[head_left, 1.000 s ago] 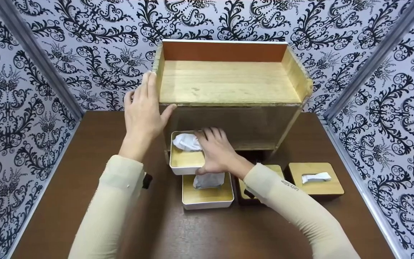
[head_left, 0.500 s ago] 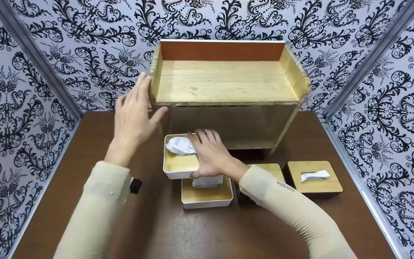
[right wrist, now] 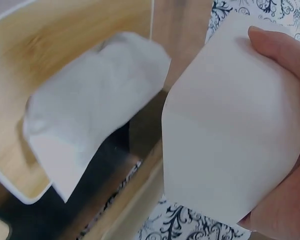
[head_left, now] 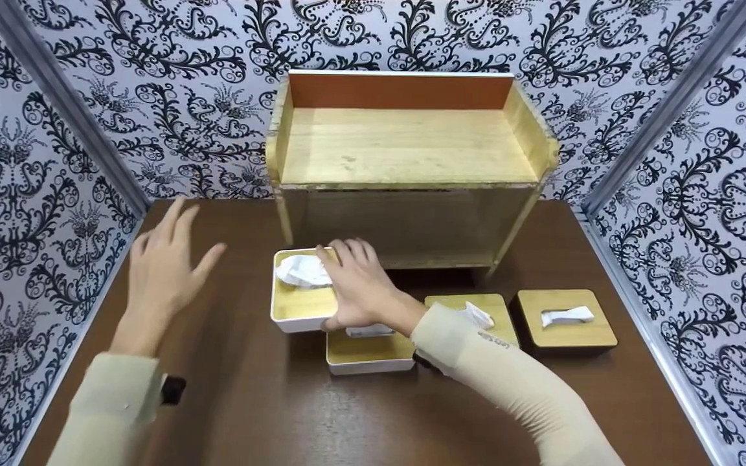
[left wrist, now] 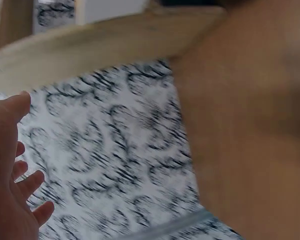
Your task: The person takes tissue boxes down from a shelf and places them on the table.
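Observation:
My right hand [head_left: 360, 285] grips a white tissue box [head_left: 302, 307] with a wood-look lid, a tissue sticking out of its top. In the right wrist view the box's plain white side [right wrist: 225, 125] faces the camera, thumb and fingers at its edges. Partly beneath and behind that hand sits a second white tissue box [head_left: 370, 359]; its tissue [right wrist: 100, 95] shows at left in the right wrist view. My left hand [head_left: 162, 268] hovers over the table's left side, fingers spread, touching nothing. It also shows in the left wrist view [left wrist: 10, 170].
A wooden shelf unit [head_left: 405, 145] with a raised rim stands at the back. Two dark tissue boxes with wood-look lids, one partly behind my right wrist [head_left: 444, 304] and another tissue box [head_left: 567, 333] farther right, rest on the brown table [head_left: 282, 421]. Patterned walls enclose it.
My left hand has left the shelf's left side and moved left and toward me. My right hand has carried the held tissue box left and slightly nearer, away from the shelf.

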The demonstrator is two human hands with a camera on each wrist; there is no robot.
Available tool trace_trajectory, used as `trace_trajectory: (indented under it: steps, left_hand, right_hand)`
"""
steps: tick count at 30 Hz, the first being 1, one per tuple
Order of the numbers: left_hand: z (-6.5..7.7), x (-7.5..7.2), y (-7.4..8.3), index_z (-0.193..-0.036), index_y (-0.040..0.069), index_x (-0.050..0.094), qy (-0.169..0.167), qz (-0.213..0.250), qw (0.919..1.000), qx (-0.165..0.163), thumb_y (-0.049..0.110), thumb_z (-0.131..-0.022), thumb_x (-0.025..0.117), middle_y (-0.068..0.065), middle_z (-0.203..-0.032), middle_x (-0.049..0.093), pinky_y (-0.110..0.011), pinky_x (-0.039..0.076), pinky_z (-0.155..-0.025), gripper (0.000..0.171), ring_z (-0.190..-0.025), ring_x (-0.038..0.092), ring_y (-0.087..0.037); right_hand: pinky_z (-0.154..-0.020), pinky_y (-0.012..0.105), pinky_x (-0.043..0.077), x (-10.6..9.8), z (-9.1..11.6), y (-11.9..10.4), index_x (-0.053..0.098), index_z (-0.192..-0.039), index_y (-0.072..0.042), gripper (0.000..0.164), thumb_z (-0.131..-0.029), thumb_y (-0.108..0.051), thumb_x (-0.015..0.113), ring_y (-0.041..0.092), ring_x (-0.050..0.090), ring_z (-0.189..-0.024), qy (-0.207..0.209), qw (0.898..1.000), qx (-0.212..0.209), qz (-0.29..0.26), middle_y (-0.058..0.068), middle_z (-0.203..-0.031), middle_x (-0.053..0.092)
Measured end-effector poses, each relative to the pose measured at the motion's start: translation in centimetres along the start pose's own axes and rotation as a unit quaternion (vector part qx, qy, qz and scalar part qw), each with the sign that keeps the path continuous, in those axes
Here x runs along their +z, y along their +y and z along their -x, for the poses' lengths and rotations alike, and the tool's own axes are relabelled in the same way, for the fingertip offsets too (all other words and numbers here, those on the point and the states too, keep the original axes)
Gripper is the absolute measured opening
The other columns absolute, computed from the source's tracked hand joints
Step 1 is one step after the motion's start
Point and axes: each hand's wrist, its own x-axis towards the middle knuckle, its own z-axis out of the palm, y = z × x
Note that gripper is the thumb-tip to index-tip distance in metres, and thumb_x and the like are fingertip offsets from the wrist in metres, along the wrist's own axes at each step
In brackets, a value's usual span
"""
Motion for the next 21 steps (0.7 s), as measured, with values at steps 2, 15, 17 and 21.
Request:
trace_trajectory:
  steps: [2,15,17,21]
  left_hand:
    - [1.2,0.6,-1.4,-0.151,0.01,0.032,-0.003,-0.001,0.9999,-0.01,0.049,-0.094,0.056,-0.016,-0.159,0.027,-0.065,0.023,-0.11,0.073,-0.134,0.039,-0.047]
    - [7.1,4.1,-6.2,-0.14,0.001,0.044,-0.027,-0.014,0.9981,-0.053,0.043,-0.095,0.058,-0.029,-0.14,0.044,-0.069,0.029,-0.102,0.063,-0.125,0.044,-0.05]
    - [7.7,4.5,-6.7,-0.139,0.0,0.045,-0.026,-0.009,0.9977,-0.062,0.042,-0.095,0.058,-0.03,-0.139,0.045,-0.07,0.029,-0.1,0.061,-0.124,0.044,-0.05]
    - [8.7,5.0,-7.4,-0.137,-0.001,0.045,-0.03,-0.004,0.9964,-0.079,0.04,-0.095,0.058,-0.031,-0.138,0.044,-0.071,0.03,-0.099,0.06,-0.123,0.043,-0.051]
  right_hand:
    - [-0.12,0.051,0.02,0.3,-0.2,-0.8,0.024,-0.153,-0.013,0.133,-0.049,-0.073,0.079,0.035,0.034,-0.138,0.0,1.0,-0.002,-0.003,0.016,-0.15,0.036]
    - [-0.12,0.05,0.021,3.0,-1.0,-6.1,0.021,-0.155,-0.014,0.136,-0.048,-0.078,0.078,0.032,0.033,-0.14,-0.009,1.0,0.002,-0.005,0.013,-0.151,0.036]
    - [-0.12,0.05,0.022,3.6,-1.1,-6.9,0.021,-0.155,-0.015,0.136,-0.048,-0.079,0.076,0.033,0.034,-0.139,-0.009,1.0,0.003,0.0,0.013,-0.151,0.036]
    - [-0.119,0.049,0.024,5.1,-1.3,-8.4,0.022,-0.154,-0.014,0.135,-0.049,-0.081,0.075,0.033,0.035,-0.138,-0.008,1.0,0.003,0.007,0.012,-0.15,0.037]
